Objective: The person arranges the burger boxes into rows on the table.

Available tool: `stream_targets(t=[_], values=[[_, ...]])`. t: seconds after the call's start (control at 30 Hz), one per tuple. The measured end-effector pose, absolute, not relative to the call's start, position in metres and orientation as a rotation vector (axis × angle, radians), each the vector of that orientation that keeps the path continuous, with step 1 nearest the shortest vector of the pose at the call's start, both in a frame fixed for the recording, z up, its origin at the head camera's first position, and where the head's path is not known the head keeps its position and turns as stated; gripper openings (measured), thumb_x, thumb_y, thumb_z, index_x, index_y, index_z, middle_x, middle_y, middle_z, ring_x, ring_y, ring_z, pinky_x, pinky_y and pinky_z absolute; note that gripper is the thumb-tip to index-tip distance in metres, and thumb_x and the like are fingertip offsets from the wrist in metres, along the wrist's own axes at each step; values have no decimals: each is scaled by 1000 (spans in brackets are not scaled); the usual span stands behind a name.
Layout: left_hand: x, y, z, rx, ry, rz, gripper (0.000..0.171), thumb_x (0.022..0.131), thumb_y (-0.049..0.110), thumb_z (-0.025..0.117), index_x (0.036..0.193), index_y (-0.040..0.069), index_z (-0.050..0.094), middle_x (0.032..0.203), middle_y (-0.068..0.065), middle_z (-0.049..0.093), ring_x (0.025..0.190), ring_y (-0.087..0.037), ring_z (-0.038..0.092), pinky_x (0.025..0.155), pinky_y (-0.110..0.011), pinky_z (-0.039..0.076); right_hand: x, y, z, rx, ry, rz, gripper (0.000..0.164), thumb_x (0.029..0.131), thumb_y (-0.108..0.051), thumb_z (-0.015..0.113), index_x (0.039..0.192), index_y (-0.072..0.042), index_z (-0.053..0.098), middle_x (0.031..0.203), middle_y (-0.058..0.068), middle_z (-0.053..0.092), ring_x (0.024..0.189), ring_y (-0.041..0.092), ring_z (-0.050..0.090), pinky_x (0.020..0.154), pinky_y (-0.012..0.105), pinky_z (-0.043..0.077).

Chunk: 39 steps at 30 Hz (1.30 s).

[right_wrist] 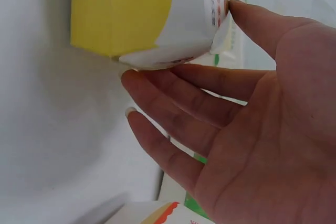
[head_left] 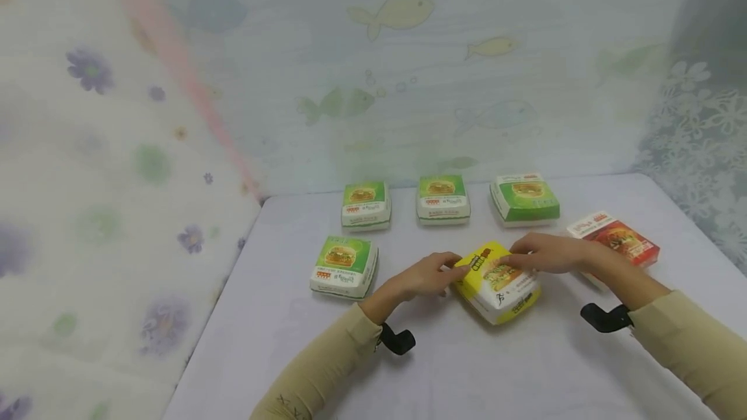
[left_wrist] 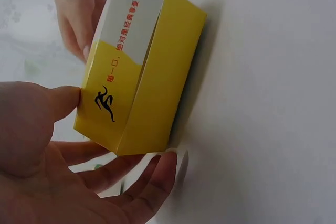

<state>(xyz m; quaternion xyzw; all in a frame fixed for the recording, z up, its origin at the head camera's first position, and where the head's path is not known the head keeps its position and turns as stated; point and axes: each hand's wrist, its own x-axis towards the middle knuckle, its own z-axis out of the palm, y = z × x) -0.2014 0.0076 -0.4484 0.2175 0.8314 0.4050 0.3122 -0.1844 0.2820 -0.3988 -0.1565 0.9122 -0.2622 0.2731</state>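
A yellow and white burger box (head_left: 496, 284) sits turned at an angle on the table, with a burger picture on its lid. The left hand (head_left: 428, 275) grips its left side; in the left wrist view, the thumb lies on the lid edge of the burger box (left_wrist: 123, 61) and the fingers are against its side. From the other side the right hand (head_left: 551, 252) holds it. In the right wrist view, the thumb touches the top edge of the box (right_wrist: 142, 17) and the fingers lie along the side; the little finger stands off it.
Three green and white burger boxes (head_left: 366, 205), (head_left: 443, 199), (head_left: 525, 199) stand along the back of the white table (head_left: 467, 381). Another green box (head_left: 344, 266) is at the left. Partly behind the right forearm lies a red and white box (head_left: 624, 242). Patterned curtains (head_left: 408, 83) surround the table.
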Motion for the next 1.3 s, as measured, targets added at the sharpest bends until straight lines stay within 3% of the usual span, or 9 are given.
stream_targets(t=[0.23,0.4,0.6,0.77,1.03,1.3], values=[[-208,4,-447,590,2191,1072,56,106,49,50,149,13,51,138,-4,57,89,-17,66,75,-29,54,-183,282,-397,-406,2442,-727,41,103,-48,57,113,-12,74,98,-1,65,89,17,57,75,34,49],[-199,3,-445,464,2213,1131,66,103,54,55,152,11,44,145,-8,53,93,-18,65,77,-31,56,-184,286,-395,-404,2418,-728,42,104,-47,56,117,-10,72,105,-2,67,93,17,59,79,34,51],[-185,11,-446,381,2213,1147,74,99,53,63,153,8,40,141,-12,53,87,-17,64,69,-31,58,-183,293,-400,-351,2372,-806,50,105,-44,54,127,-1,67,113,3,67,98,18,61,84,37,56],[-187,12,-449,362,2218,1152,71,100,47,65,152,5,41,136,-13,56,83,-18,66,69,-32,59,-175,295,-405,-279,2367,-832,56,105,-48,53,129,2,64,112,5,67,96,19,63,84,39,57],[-202,6,-453,354,2130,1238,62,104,45,58,146,0,47,132,-13,58,95,-19,66,74,-35,61,-160,289,-410,-219,2315,-914,44,106,-43,53,104,-4,72,92,6,68,86,21,64,75,36,57],[-201,8,-457,353,2016,1310,60,106,45,55,143,-2,49,126,-13,58,91,-22,68,74,-37,61,-156,290,-410,-184,2263,-1008,43,107,-40,52,110,-1,72,90,8,70,82,23,66,74,35,59]])
